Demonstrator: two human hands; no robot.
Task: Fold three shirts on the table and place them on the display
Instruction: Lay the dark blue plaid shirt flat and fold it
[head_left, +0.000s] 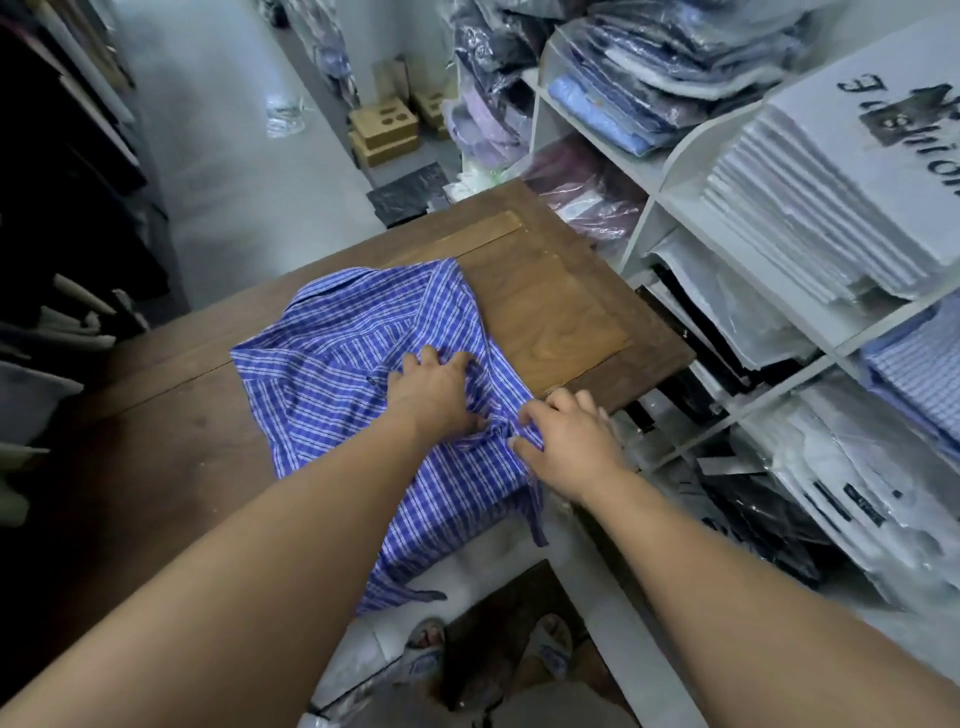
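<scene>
I see bare wood surface (156, 467) left of the blue plaid shirt (337, 353), which lies rumpled, its tail hanging over the near edge. My left hand (434, 395) bunches cloth mid-shirt; my right hand (566, 441) pinches its right edge. Right of the shirt, open wood, then shelves (670, 208).

At two o'clock, the top white bag (878, 145) of a stack on the shelf carries black lettering seen upside down; it seems to read "Fashion", partly cut off. Nothing else is legible.
</scene>
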